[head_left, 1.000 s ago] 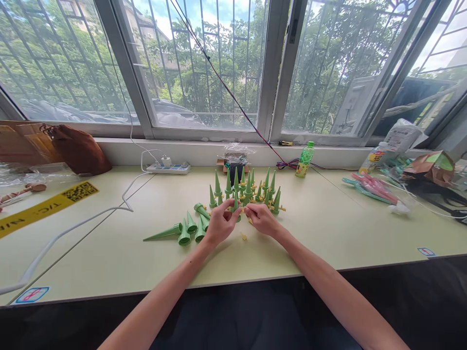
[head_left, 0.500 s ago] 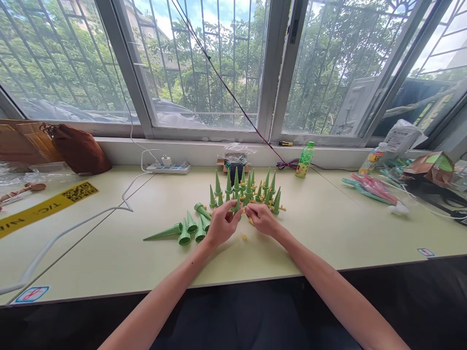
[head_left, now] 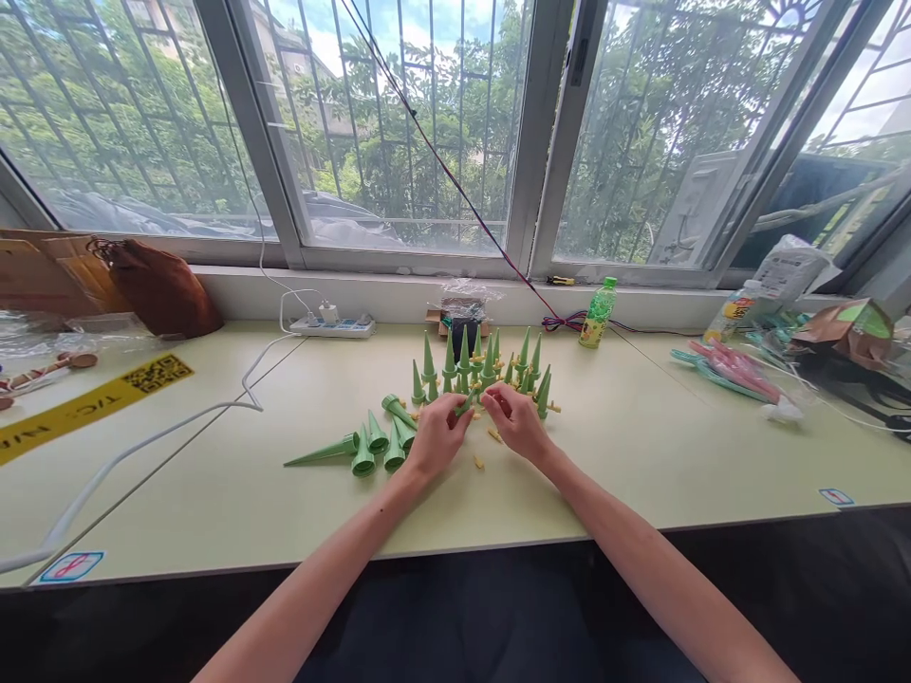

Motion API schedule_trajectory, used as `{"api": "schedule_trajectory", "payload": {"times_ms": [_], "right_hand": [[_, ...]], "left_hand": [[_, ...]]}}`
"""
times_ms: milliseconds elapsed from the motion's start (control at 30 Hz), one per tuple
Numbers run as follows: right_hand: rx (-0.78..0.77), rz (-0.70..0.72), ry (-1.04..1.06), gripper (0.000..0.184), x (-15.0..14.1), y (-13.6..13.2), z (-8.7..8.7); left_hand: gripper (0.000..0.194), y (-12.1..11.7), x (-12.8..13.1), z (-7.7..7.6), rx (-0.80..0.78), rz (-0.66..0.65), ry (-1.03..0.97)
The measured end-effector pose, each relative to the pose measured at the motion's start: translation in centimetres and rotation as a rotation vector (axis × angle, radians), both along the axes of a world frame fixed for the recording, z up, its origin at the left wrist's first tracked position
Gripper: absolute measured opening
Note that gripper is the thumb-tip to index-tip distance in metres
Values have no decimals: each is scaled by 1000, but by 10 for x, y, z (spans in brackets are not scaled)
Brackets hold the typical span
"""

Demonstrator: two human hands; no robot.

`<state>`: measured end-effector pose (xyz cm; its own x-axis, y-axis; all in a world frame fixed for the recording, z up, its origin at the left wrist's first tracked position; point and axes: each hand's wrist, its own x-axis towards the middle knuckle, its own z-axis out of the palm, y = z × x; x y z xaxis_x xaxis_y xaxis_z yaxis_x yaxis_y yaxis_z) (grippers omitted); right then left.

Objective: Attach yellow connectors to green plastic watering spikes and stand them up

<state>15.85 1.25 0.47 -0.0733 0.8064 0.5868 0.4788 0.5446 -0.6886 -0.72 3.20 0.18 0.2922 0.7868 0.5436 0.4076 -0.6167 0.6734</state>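
While gripping a tapered green plastic spike, faces upright green plastic spikes

Shows two small yellow plastic pieces before the upright spikes. Grips with left hand just before them; curls right hand narrowly alongside, contents unclear. Shows loose green plastic cones left of them, green-capped bottle behind, rightward.

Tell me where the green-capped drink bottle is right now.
In the head view, the green-capped drink bottle stands right of centre near the far edge of the table, just right of the coiled cable.
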Motion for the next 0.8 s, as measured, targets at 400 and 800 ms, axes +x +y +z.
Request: {"api": "schedule_trajectory", "payload": {"times_ms": [400, 800], "right_hand": [[51, 23, -67, 31, -3, 1, -3], [116, -23, -71, 32, -4, -1, -2]], "left_hand": [[16, 4, -1, -7, 63, -60, 132], [13, 1, -1, -8, 102, -82, 142]]}}
